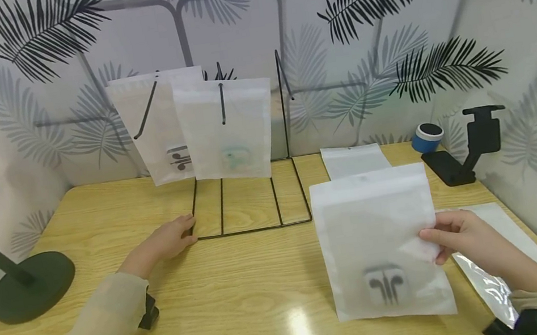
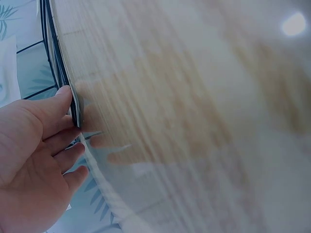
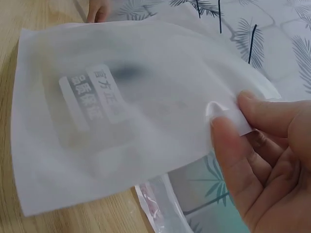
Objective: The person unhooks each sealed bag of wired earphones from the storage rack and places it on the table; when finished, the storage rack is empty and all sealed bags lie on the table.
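Observation:
My right hand (image 1: 469,239) pinches a frosted white pouch (image 1: 374,221) by its right edge, between thumb and fingers, holding it up over the table. A dark earphone shape shows through its lower part; in the right wrist view pale lettering shows through the pouch (image 3: 160,111). My left hand (image 1: 170,239) grips the front left corner of a black wire display rack (image 1: 251,230), thumb and fingertips at the wire in the left wrist view. Two similar pouches hang from the rack's hooks: one on the left (image 1: 150,132) with an earphone print, one in the middle (image 1: 227,133) with a faint greenish shape inside.
On the wooden table (image 1: 245,296), another white pouch (image 1: 355,160) lies behind the held one. Shiny clear packaging (image 1: 492,279) lies under my right forearm. A blue round container (image 1: 427,137) and a black folding stand (image 1: 481,143) are at the back right, a dark green stand (image 1: 33,286) at left.

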A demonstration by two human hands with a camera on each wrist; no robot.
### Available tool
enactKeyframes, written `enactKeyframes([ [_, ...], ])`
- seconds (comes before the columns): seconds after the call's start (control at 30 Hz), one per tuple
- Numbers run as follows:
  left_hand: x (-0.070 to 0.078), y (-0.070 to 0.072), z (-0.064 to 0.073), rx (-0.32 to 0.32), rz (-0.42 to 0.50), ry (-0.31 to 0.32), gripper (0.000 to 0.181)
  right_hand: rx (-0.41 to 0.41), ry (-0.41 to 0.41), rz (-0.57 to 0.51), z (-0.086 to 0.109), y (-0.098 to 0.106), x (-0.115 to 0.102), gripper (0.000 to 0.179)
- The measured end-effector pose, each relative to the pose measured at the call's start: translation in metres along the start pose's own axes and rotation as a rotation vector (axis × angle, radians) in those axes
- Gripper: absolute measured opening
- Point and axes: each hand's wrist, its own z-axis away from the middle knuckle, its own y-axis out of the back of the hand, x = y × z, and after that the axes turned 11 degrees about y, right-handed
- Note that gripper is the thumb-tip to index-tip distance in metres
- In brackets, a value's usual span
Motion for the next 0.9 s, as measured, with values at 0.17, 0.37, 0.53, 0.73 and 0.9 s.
enactKeyframes([
  [0.17,0.000,0.000,0.000,0.000,-0.002,-0.001,0.054,-0.068,-0.058,-0.031,0.007,0.013,0.008,0.024],
  [0.37,0.001,0.001,0.000,-0.007,-0.002,0.004,0.054,-0.140,-0.246,-0.002,0.009,0.021,0.016,0.021],
  [0.53,0.002,0.001,0.001,-0.012,-0.002,0.008,0.054,-0.197,-0.381,0.047,0.010,0.023,0.026,0.031],
  [0.73,0.001,0.001,0.000,-0.010,-0.005,0.009,0.054,-0.230,-0.511,0.166,0.011,0.025,0.041,0.024],
  [0.9,0.000,0.001,0.000,-0.011,-0.006,0.012,0.054,-0.198,-0.608,0.245,0.012,0.025,0.047,0.025],
])
